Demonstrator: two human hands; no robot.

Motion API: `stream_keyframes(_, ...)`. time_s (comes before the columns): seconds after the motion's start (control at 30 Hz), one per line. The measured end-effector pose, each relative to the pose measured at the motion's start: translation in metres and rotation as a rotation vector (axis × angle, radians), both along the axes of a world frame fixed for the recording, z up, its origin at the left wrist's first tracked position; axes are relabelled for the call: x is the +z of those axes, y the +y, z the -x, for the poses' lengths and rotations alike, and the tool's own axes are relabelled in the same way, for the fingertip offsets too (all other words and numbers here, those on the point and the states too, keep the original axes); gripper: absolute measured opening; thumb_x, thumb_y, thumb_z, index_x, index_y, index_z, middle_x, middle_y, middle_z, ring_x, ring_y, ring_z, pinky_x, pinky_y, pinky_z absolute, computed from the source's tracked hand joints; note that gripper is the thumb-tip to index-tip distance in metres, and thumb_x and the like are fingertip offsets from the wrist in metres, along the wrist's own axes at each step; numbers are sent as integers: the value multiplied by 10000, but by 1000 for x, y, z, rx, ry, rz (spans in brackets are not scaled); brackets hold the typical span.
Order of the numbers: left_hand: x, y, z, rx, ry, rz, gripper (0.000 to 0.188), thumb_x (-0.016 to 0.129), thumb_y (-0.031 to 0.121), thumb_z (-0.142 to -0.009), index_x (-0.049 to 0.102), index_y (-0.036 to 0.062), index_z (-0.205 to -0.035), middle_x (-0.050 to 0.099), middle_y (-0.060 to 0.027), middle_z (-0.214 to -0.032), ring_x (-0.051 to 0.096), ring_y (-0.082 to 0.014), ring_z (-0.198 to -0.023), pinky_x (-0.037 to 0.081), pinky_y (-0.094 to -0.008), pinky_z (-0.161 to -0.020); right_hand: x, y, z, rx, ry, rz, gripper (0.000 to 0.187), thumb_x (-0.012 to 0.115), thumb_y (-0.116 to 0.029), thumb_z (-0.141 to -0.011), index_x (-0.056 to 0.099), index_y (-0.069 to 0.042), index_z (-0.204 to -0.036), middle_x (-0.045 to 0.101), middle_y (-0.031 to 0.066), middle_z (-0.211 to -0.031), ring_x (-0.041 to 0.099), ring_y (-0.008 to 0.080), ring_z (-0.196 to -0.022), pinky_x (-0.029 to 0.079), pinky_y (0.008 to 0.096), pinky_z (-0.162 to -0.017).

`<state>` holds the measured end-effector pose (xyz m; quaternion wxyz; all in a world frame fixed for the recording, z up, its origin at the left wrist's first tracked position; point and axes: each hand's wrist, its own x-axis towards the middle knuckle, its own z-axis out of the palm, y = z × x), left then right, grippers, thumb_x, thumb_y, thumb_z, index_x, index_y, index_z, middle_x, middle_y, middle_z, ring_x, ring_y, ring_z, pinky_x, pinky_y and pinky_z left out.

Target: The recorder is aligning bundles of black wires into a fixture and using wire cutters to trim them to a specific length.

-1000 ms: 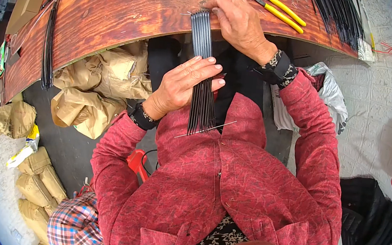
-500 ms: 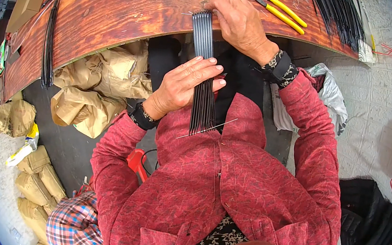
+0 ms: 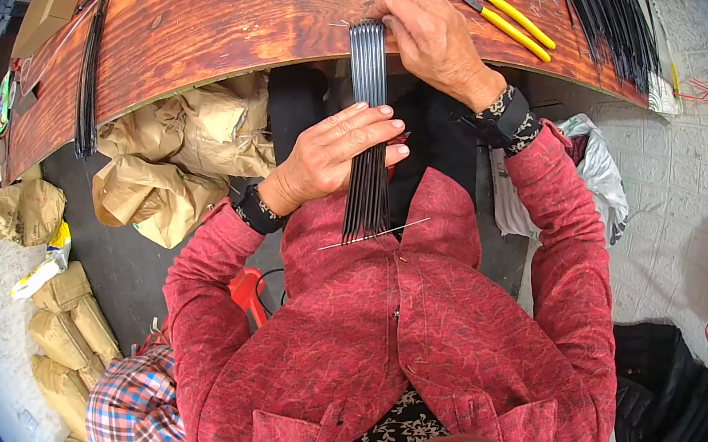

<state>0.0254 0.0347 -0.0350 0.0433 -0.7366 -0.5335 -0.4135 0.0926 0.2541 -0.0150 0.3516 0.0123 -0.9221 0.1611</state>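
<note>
A flat row of thin black rods or strips (image 3: 368,71) runs from the table edge down to my lap. Across it lies my left hand (image 3: 331,154), fingers closed over its middle and the thumb out to the side. Through or across the lap end of the row passes a thin straight wire (image 3: 402,226). My right hand (image 3: 436,42) rests at the tabletop end, fingers bent and pinched together at the row's right corner. Whatever sits between those fingertips is hidden. A short wire end (image 3: 341,23) sticks out on the left side of that same end.
Pliers with yellow handles (image 3: 513,29) lie on the wooden table (image 3: 249,1), right of my right hand. Black strips (image 3: 607,31) are heaped at the right, and another bundle (image 3: 90,83) hangs over the left edge. Crumpled brown paper (image 3: 156,195) lies below.
</note>
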Motion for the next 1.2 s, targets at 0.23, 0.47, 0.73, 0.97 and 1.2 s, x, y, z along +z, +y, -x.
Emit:
stream_keyframes(0.23, -1, 0, 1, 0, -30, 7, 244, 745, 155, -784, 750, 108, -1023, 686, -80, -1108, 658, -288, -1082, 537, -443, -938, 1, 4, 4, 46, 28, -28, 199, 603, -5, -754, 593, -55, -946, 557, 126, -885, 564, 348, -882, 454, 439, -785)
stream_keyframes(0.47, 2, -1, 4, -16, 19, 8, 248, 762, 125, -788, 738, 105, -1034, 681, -58, -1108, 662, -252, -1072, 538, -404, -940, 0, 11, 6, 132, -37, -8, 225, 560, -3, -779, 586, -49, -997, 547, 141, -906, 558, 358, -887, 445, 444, -787)
stream_keyframes(0.73, 1, -3, 4, -9, -8, 17, 260, 759, 124, -789, 735, 109, -1047, 680, -56, -1109, 660, -254, -1073, 528, -410, -958, 2, 12, 3, 119, -122, 25, 190, 557, 27, -790, 589, -15, -972, 557, 141, -937, 551, 356, -952, 441, 418, -855)
stream_keyframes(0.97, -2, -3, 4, -29, -24, 44, 269, 725, 135, -785, 740, 100, -1051, 676, -80, -1126, 648, -286, -1102, 516, -444, -970, -2, 13, 5, 104, -139, 26, 197, 541, 35, -794, 603, -16, -973, 556, 130, -933, 553, 344, -951, 438, 421, -861)
stream_keyframes(1.2, -1, -4, 6, -22, -38, 44, 278, 707, 125, -782, 743, 106, -1057, 674, -88, -1134, 641, -298, -1121, 510, -454, -980, 3, 8, 8, 70, -118, -74, 249, 526, 49, -780, 596, -27, -1006, 550, 130, -956, 545, 344, -957, 432, 429, -852)
